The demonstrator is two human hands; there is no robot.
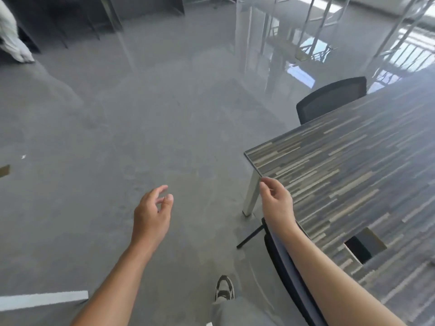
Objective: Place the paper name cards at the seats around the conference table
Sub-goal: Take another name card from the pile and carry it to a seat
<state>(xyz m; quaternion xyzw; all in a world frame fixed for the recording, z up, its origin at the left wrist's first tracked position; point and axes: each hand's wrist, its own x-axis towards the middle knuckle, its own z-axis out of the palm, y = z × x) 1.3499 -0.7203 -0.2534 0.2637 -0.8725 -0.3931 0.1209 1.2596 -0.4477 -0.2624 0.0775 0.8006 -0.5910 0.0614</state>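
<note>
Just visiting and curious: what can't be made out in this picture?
Head view:
Name cards: none visible; the table runs off the right edge.
Near chair: mostly hidden by the right arm.
Far chair: seat hidden behind the table.
Right grip: seen from behind; whether it pinches anything is unclear.
White shape, top left: cut off by the edge.

Hazy daylight glares off the glossy floor (294, 74); edges bow.
</note>
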